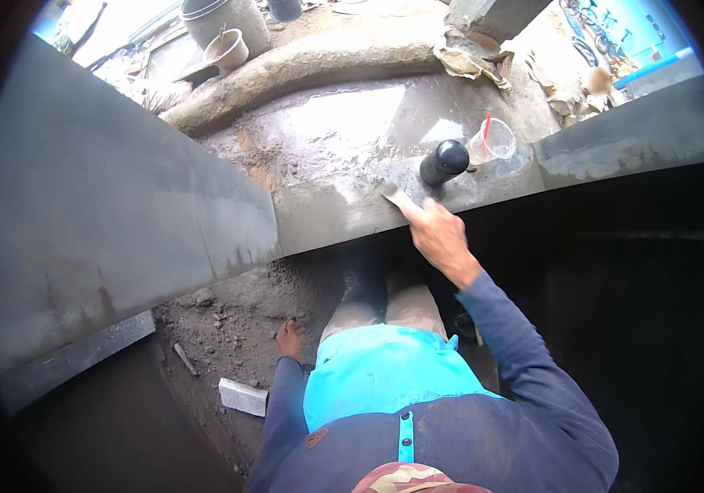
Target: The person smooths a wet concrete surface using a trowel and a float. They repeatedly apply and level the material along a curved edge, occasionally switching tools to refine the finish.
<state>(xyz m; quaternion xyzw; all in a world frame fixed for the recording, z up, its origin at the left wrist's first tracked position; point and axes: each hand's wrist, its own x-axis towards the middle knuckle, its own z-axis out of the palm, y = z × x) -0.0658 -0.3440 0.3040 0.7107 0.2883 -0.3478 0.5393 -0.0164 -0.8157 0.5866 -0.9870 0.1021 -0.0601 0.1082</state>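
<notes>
My right hand (441,236) is closed on a small pale brush-like tool (401,200). The tool's tip rests on the wet grey cement ledge (319,215) in front of me. Just beyond that hand a black bottle (444,162) stands on the ledge. To its right is a clear plastic cup (496,140) with a red straw. My left hand (289,338) hangs low beside my left leg, above the soil. Its fingers look loosely bent and apart, with nothing visible in them.
A smooth grey wall (122,189) rises at left, and another low wall (631,135) continues right. A rounded cement ridge (311,70) borders the wet surface behind. Buckets (227,51) stand farther back. A pale block (243,398) lies on the dirt lower left.
</notes>
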